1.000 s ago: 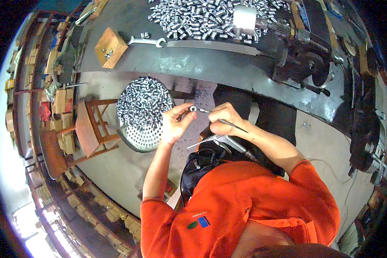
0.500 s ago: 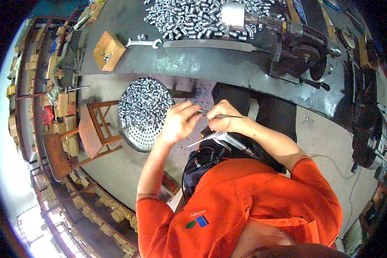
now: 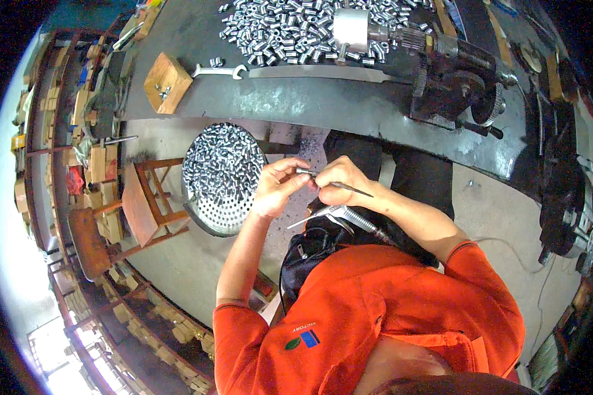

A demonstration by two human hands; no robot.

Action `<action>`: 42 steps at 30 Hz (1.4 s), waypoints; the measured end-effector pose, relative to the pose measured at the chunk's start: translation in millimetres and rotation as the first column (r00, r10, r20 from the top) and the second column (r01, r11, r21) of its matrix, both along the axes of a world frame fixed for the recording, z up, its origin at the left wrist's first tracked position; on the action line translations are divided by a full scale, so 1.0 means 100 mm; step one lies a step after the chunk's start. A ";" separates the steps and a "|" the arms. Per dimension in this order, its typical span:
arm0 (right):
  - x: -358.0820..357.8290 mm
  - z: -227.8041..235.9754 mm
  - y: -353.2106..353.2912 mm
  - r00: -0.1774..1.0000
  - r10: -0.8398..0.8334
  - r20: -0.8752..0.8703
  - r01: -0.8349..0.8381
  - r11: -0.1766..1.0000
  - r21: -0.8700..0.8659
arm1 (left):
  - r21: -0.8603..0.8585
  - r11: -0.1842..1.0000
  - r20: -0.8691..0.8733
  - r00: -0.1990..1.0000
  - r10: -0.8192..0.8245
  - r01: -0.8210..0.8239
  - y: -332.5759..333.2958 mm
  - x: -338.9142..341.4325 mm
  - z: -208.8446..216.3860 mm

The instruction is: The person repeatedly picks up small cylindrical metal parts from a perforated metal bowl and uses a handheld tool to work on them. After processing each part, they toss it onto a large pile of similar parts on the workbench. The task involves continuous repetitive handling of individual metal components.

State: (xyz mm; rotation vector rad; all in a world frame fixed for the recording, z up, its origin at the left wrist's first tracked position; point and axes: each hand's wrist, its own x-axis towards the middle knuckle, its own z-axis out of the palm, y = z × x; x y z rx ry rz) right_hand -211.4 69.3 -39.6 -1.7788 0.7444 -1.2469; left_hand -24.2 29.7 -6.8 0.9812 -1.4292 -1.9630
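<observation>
My left hand (image 3: 278, 188) pinches a small shiny metal sleeve (image 3: 304, 170) between thumb and fingers, over my lap. Close against it, my right hand (image 3: 341, 180) is closed round a thin, dark, pointed hand tool (image 3: 353, 189); its tail sticks out towards my right wrist. The tool's working end is hidden by my fingers at the sleeve. On my lap just below the hands lies a silver air blow gun (image 3: 339, 212). Left of my left hand stands a round perforated metal basket (image 3: 221, 219), heaped with similar small metal sleeves (image 3: 221, 161).
The dark metal bench (image 3: 244, 100) ahead carries a pile of sleeves (image 3: 277, 33), a wooden box (image 3: 176, 92), a wrench (image 3: 221, 70), a long flat bar (image 3: 316, 72) and a geared machine (image 3: 454, 85). A wooden stool (image 3: 145, 204) and loaded shelves (image 3: 53, 131) stand left.
Both hands stay together at nearly the same spot. The dark tool's tail has tilted downwards, and more of the sleeve shows between my left fingers.
</observation>
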 end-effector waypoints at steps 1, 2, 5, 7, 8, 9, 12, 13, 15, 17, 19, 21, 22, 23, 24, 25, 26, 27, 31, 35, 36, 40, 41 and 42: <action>0.00 -0.04 0.00 0.999 -0.012 -0.036 0.012 1.000 -0.014 | 0.007 1.000 0.030 1.000 0.008 -0.008 0.00 0.01 0.02; 0.01 -0.09 -0.02 0.997 -0.027 -0.072 0.025 0.999 -0.028 | 0.015 1.000 0.059 0.998 0.013 -0.014 0.00 -0.01 0.09; 0.00 -0.13 -0.01 0.996 -0.056 -0.065 0.053 0.998 -0.041 | 0.051 0.998 0.057 0.998 0.032 -0.035 0.00 -0.06 0.14; 0.00 -0.08 -0.01 0.998 -0.060 -0.032 0.059 0.998 -0.039 | 0.058 0.998 0.051 0.998 0.029 -0.032 -0.01 -0.07 0.13; 0.01 -0.05 -0.01 0.998 -0.058 -0.019 0.057 0.998 -0.036 | 0.052 0.998 0.062 0.998 0.018 -0.021 -0.01 -0.06 0.09; 0.02 -0.03 0.00 0.998 -0.056 -0.007 0.056 0.998 -0.034 | 0.045 0.999 0.074 0.997 0.007 -0.011 -0.02 -0.04 0.06; 0.02 -0.03 0.02 0.998 -0.030 0.051 0.028 0.999 0.030 | 0.080 0.996 -0.044 0.999 0.032 -0.028 -0.02 -0.01 0.01; 0.00 -0.02 0.02 0.999 -0.039 0.033 0.038 0.999 0.038 | -0.004 0.998 0.033 0.997 0.069 -0.069 -0.04 0.01 0.04; -0.06 0.03 0.02 0.998 -0.056 -0.006 0.056 0.997 0.053 | -0.179 0.975 0.176 0.971 0.164 -0.132 -0.13 0.07 0.11; -0.10 0.08 0.01 0.990 -0.073 0.122 0.078 0.996 -0.032 | -0.476 0.878 0.420 0.867 0.267 -0.040 -0.17 0.12 0.17; -0.10 0.10 0.02 0.977 -0.116 0.180 0.138 0.983 -0.118 | -0.728 0.636 0.588 0.709 0.388 0.255 -0.23 0.20 0.14; -0.08 0.10 0.04 0.964 -0.099 0.248 0.130 0.985 -0.112 | -0.748 0.618 0.574 0.702 0.422 0.240 -0.22 0.24 0.04; -0.07 0.11 0.04 0.962 -0.092 0.258 0.122 0.987 -0.103 | -0.761 0.599 0.569 0.700 0.432 0.249 -0.21 0.25 0.01; -0.07 0.12 0.04 0.960 -0.088 0.266 0.116 0.989 -0.093 | -0.772 0.581 0.564 0.700 0.438 0.258 -0.21 0.24 -0.01; -0.06 0.10 0.05 0.960 -0.086 0.265 0.108 0.992 -0.071 | -0.756 0.589 0.594 0.678 0.433 0.286 -0.21 0.22 0.00; -0.06 0.09 0.05 0.961 -0.084 0.264 0.100 0.994 -0.049 | -0.756 0.590 0.593 0.679 0.432 0.285 -0.20 0.20 0.01; -0.06 0.08 0.05 0.962 -0.079 0.263 0.090 0.995 -0.030 | -0.757 0.590 0.592 0.680 0.434 0.282 -0.19 0.17 0.01; -0.07 0.08 0.06 0.966 -0.082 0.243 0.081 0.997 0.014 | -0.758 0.590 0.590 0.680 0.436 0.279 -0.18 0.16 0.01; -0.12 0.11 0.03 0.984 -0.062 0.165 0.044 0.993 0.112 | -0.765 0.533 0.607 0.680 0.410 0.362 -0.18 0.12 0.01; -0.07 0.12 -0.01 0.991 0.003 0.135 -0.013 0.998 0.068 | -0.774 0.469 0.607 0.708 0.361 0.424 -0.09 -0.03 -0.06; -0.04 0.05 0.00 0.995 -0.026 0.101 0.027 1.000 -0.004 | -0.767 0.509 0.595 0.731 0.335 0.391 -0.06 -0.08 -0.06; -0.12 0.12 0.06 0.989 -0.134 0.061 0.147 0.921 -0.360 | -0.776 0.544 0.582 0.696 0.421 0.319 -0.21 0.02 0.00; -0.13 0.14 0.07 0.983 -0.154 0.097 0.180 0.898 -0.402 | -0.785 0.513 0.589 0.673 0.447 0.346 -0.31 0.05 0.04; -0.14 0.16 0.08 0.980 -0.158 0.119 0.192 0.902 -0.386 | -0.778 0.528 0.600 0.653 0.463 0.340 -0.41 0.07 0.11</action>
